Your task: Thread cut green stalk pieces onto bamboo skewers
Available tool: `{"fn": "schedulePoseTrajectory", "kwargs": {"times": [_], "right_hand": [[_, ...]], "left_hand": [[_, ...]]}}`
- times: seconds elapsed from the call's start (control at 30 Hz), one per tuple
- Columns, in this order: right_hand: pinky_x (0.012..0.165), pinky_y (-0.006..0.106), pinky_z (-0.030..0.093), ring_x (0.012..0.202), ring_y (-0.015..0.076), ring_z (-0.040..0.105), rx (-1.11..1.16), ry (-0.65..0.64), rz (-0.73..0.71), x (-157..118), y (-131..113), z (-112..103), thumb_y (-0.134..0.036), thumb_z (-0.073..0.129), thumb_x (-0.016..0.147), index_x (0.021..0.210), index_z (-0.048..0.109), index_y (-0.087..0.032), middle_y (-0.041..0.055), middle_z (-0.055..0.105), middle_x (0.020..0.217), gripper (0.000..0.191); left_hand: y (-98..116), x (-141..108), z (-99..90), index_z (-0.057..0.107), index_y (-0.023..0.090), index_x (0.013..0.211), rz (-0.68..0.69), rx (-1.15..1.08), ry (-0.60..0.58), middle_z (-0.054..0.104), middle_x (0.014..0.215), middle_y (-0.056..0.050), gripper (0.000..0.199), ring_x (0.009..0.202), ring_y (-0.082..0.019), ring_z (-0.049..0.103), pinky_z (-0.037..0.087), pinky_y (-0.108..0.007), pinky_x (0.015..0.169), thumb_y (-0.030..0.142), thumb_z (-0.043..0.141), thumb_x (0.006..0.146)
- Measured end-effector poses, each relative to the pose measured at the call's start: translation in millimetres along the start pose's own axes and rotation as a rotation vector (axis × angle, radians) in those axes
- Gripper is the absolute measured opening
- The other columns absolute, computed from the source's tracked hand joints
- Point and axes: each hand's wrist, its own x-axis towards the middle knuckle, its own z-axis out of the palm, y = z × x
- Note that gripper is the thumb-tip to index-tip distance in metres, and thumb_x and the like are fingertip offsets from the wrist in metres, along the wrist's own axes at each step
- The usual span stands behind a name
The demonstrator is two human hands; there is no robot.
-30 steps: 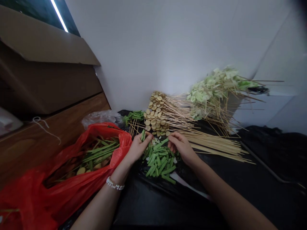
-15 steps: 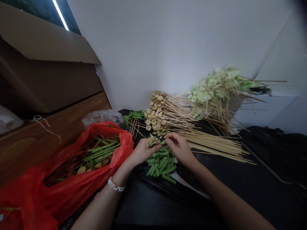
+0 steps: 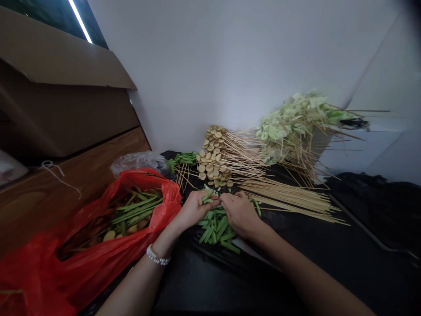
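Observation:
My left hand (image 3: 194,209) is closed, pinching several cut green bean pieces (image 3: 207,196) between thumb and fingers. My right hand (image 3: 240,213) has its fingers curled together, with the tips meeting the left fingertips; what they grip is hidden. Under both hands lies a pile of cut green beans (image 3: 213,228) on black plastic. More green pieces (image 3: 256,206) show just past the right hand, and I cannot tell whether it holds them. Just beyond the hands, round potato slices (image 3: 213,162) on skewers are stacked.
Bare bamboo skewers (image 3: 296,199) lie at the right. Skewered cabbage leaves (image 3: 289,116) are heaped behind them. At the left sits an open red plastic bag (image 3: 158,224) with green stalks and slices inside. Skewered green pieces (image 3: 184,159) lie at the back, and a cardboard box (image 3: 72,114) stands far left.
My right hand has turned over and moved left, so its fingertips now meet my left hand. The left hand keeps its green bean pieces in nearly the same place.

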Motion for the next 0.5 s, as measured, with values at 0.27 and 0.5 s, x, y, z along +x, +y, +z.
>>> {"fn": "schedulePoseTrajectory", "kwargs": {"times": [0.27, 0.5], "right_hand": [[0.059, 0.026, 0.032, 0.06, 0.0161, 0.055, 0.377, 0.041, 0.348, 2, -8, 3, -0.026, 0.03, 0.097, 0.088, 0.049, -0.021, -0.0014, 0.06, 0.068, 0.021], [0.077, 0.032, 0.038, 0.089, 0.0219, 0.055, 0.34, 0.2, 0.244, 3, 2, 2, -0.023, 0.054, 0.087, 0.092, 0.062, -0.021, 0.0039, 0.065, 0.089, 0.009]], "left_hand": [[3, 3, 1.2, 0.07, 0.012, 0.081, -0.057, -0.192, 0.146, 0.068, 0.077, -0.004, 0.02, 0.073, -0.016, 0.061, 0.047, -0.026, 0.071, 0.031, 0.063, 0.081], [0, 5, -1.9, 0.071, 0.018, 0.1, 0.051, 0.066, 0.255, 0.064, 0.085, -0.004, 0.026, 0.081, -0.017, 0.061, 0.048, -0.028, 0.077, 0.026, 0.07, 0.076]]}}
